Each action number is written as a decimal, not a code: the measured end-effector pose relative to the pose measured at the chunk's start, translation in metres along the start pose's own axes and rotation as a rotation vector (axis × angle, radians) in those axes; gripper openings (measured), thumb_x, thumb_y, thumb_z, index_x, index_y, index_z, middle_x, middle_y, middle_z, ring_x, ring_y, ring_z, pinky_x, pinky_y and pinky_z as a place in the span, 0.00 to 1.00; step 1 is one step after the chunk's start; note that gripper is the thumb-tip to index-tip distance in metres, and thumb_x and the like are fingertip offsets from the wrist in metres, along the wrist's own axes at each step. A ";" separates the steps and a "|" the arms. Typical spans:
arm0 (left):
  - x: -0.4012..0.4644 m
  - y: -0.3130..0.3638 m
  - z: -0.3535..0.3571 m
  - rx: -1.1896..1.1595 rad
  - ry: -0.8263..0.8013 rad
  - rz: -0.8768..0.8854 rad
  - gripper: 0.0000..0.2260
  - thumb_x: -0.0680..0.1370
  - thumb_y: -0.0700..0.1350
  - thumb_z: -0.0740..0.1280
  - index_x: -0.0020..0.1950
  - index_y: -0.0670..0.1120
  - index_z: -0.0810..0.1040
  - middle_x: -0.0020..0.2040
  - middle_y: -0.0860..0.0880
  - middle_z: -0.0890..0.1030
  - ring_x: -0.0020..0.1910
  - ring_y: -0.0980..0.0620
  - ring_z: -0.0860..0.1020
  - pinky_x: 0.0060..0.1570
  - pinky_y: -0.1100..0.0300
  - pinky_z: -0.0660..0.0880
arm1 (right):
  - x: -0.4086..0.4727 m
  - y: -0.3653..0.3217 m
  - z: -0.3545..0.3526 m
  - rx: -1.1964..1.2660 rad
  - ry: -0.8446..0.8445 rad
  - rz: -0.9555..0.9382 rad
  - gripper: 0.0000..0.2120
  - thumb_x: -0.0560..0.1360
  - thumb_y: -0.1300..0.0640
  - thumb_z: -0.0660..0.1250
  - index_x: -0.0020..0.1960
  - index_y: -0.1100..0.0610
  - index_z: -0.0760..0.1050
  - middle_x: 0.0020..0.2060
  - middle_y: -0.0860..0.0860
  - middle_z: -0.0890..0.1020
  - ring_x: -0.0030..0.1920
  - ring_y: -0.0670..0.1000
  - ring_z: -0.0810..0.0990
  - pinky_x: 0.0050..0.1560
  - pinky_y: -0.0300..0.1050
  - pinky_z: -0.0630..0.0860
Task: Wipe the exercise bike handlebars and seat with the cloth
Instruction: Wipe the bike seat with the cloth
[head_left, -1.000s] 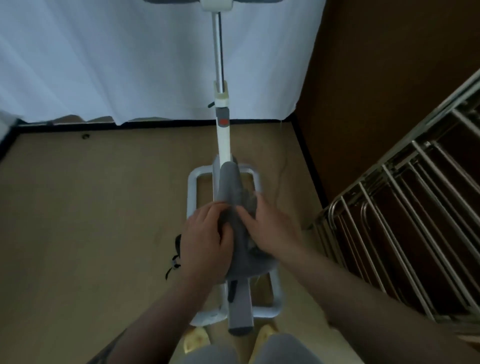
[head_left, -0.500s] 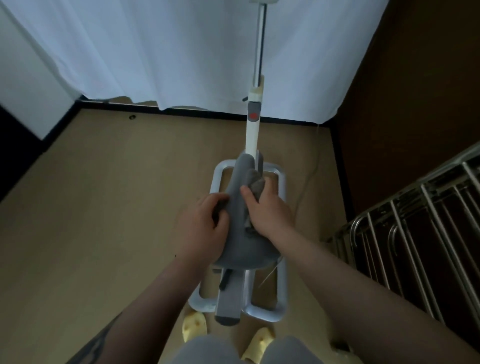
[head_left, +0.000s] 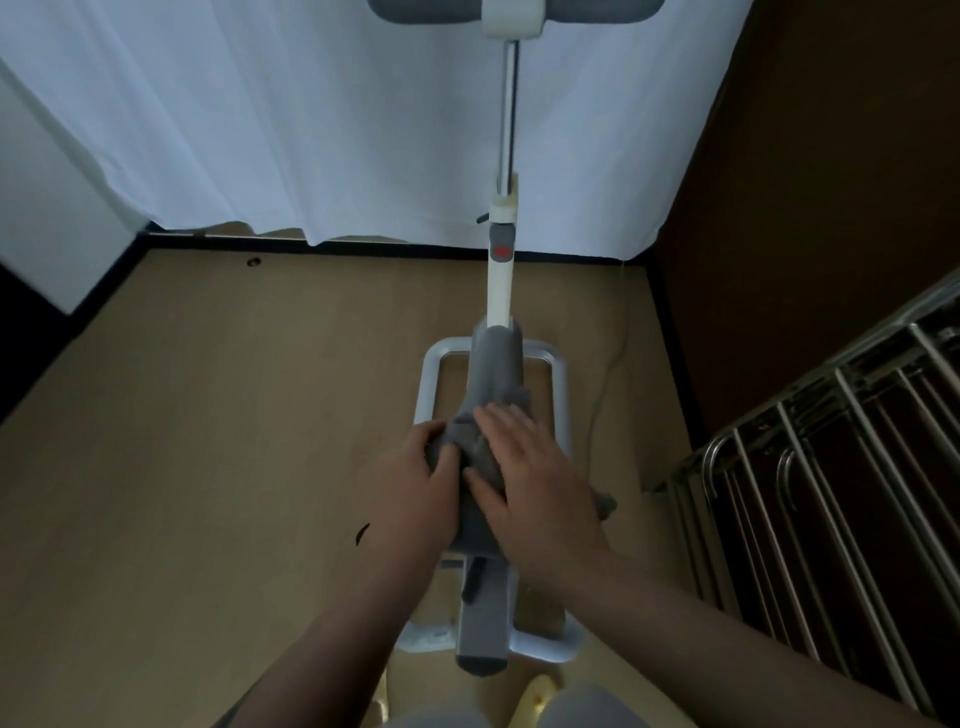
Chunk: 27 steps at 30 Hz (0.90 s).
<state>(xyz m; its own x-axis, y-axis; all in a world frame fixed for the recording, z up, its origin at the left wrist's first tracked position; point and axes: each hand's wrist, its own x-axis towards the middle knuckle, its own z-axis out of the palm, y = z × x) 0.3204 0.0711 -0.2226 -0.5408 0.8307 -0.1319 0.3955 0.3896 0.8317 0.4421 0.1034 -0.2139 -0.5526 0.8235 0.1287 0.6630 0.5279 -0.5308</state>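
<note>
Head view: both hands work the grey cloth (head_left: 470, 441) over the bike seat (head_left: 493, 374). Left hand (head_left: 415, 483) grips it, right hand (head_left: 524, 478) presses flat. Handlebars (head_left: 511, 13) probably next.

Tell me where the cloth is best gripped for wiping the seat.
Judging by its pose, grip the bunched fold of the cloth near the left hand, coming from above. It drapes over the narrow grey seat, and the right hand lies flat on it, so the raised bunch offers the easiest grip.

A room in a home: a white curtain (head_left: 322, 119) hangs at twelve o'clock, tan flooring (head_left: 208, 415) runs below, an exercise bike (head_left: 500, 291) stands centre, and a metal drying rack (head_left: 831, 493) sits at four o'clock.
</note>
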 end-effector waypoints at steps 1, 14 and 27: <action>0.000 -0.003 -0.003 -0.042 -0.036 -0.006 0.12 0.80 0.48 0.59 0.61 0.51 0.76 0.51 0.55 0.79 0.46 0.62 0.76 0.40 0.71 0.67 | 0.000 -0.001 0.001 0.007 -0.013 -0.056 0.26 0.81 0.47 0.57 0.76 0.51 0.59 0.75 0.48 0.63 0.75 0.46 0.58 0.76 0.45 0.51; 0.019 -0.035 -0.050 -0.154 -0.395 0.086 0.09 0.74 0.56 0.59 0.47 0.60 0.79 0.42 0.54 0.81 0.44 0.51 0.79 0.46 0.42 0.78 | 0.076 -0.012 -0.013 -0.088 -0.391 -0.153 0.12 0.79 0.47 0.61 0.61 0.42 0.73 0.58 0.41 0.78 0.69 0.49 0.66 0.75 0.51 0.49; 0.017 -0.047 -0.063 -0.080 -0.350 0.152 0.11 0.78 0.48 0.63 0.60 0.54 0.77 0.52 0.59 0.79 0.52 0.61 0.76 0.54 0.58 0.74 | 0.119 -0.036 0.002 -0.305 -0.663 -0.004 0.17 0.81 0.43 0.54 0.57 0.54 0.74 0.54 0.52 0.80 0.68 0.56 0.67 0.62 0.36 0.52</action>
<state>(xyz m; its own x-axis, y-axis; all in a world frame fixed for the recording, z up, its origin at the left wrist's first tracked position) 0.2457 0.0420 -0.2300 -0.1887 0.9674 -0.1688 0.3845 0.2309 0.8938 0.3512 0.1821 -0.1812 -0.6810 0.5734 -0.4555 0.7180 0.6451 -0.2615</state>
